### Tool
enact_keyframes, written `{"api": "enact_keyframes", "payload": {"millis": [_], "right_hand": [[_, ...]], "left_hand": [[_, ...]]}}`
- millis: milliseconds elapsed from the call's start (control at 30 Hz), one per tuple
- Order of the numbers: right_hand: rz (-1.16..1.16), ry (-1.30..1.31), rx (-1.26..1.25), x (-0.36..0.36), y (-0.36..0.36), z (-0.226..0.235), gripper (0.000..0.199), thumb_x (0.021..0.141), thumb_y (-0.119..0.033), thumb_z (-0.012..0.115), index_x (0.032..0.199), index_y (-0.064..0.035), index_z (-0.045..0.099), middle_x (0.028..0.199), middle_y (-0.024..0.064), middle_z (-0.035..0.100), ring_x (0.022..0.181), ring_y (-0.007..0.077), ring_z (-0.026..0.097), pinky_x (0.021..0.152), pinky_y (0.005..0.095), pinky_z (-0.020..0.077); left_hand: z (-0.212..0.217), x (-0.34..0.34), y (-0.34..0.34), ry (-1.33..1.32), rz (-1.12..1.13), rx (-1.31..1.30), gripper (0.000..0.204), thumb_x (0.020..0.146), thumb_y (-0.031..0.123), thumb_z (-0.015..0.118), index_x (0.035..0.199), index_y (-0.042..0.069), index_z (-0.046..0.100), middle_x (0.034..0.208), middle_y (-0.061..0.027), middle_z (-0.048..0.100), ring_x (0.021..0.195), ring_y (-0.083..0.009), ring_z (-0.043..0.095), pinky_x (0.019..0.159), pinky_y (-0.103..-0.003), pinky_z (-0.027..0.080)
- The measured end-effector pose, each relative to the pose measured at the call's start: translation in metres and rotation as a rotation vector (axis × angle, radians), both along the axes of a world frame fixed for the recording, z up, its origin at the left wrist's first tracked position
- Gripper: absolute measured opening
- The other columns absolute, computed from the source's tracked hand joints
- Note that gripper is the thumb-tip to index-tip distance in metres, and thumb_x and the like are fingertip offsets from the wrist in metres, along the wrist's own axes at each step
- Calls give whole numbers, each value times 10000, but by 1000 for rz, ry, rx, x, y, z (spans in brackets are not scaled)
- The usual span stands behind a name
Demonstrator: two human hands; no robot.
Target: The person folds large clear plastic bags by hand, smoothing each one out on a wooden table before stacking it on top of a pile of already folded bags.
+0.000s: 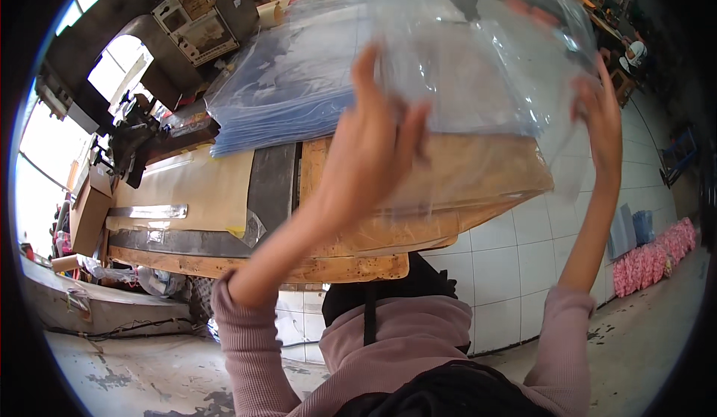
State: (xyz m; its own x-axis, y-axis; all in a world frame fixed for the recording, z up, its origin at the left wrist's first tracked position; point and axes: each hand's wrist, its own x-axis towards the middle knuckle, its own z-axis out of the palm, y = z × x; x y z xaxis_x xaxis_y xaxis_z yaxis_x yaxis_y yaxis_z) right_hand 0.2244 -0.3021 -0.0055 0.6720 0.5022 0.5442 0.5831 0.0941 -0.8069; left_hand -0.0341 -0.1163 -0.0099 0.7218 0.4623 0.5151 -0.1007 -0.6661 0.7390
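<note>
A person looks down at their own two bare hands, which are raised over a work surface (355,271) with a clear plastic sheet (485,51) between them. The sheet is lifted and billowing, blurred by movement, its shiny folds spreading across the top of the view above a stack of clear plastic sheets (287,96) with bluish edges.

The left hand (381,137) is near the middle, in front of the stack, with one finger pointing up and the thumb apart from it; blur makes it impossible to tell whether its grip is closed on the sheet. The right hand (594,103) is out beyond the surface's right side, fingers bent beside the sheet's right edge, where some plastic hangs down; whether that grip pinches it cannot be told either. Mauve sleeves are pushed up to the elbows.

The stack lies partly over a brown board (482,167). To the left, a metal strip (149,212) lies along the surface, and a black metal device (131,137) stands farther back, near a cardboard box (91,208). At right, beyond the white tiled floor (497,271), sits a pink bundle (656,259); another person (635,55) is in the background.
</note>
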Motion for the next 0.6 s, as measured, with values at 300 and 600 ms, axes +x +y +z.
{"api": "enact_keyframes", "payload": {"millis": [300, 600], "right_hand": [[-84, -408, -882, 203, 99, -101, 492, 892, -265, 486, 1339, -91, 379, 993, 225, 576, 835, 304, 574, 718, 391, 463], [-195, -558, -1019, 136, 125, -81, 473, 886, -353, 470, 1286, -102, 441, 1172, 224, 524, 1077, 390, 496, 930, 504, 367]], "left_hand": [[-21, 162, 77, 937, 118, 928, 514, 841, 177, 528, 1221, -129, 368, 1230, -399, 372, 1139, -479, 425, 885, -544, 407], [-59, 269, 120, 816, 348, 587, 622, 873, 444, 348, 1426, 199, 204, 1457, -280, 11, 1320, -505, -67, 970, -697, -36]]}}
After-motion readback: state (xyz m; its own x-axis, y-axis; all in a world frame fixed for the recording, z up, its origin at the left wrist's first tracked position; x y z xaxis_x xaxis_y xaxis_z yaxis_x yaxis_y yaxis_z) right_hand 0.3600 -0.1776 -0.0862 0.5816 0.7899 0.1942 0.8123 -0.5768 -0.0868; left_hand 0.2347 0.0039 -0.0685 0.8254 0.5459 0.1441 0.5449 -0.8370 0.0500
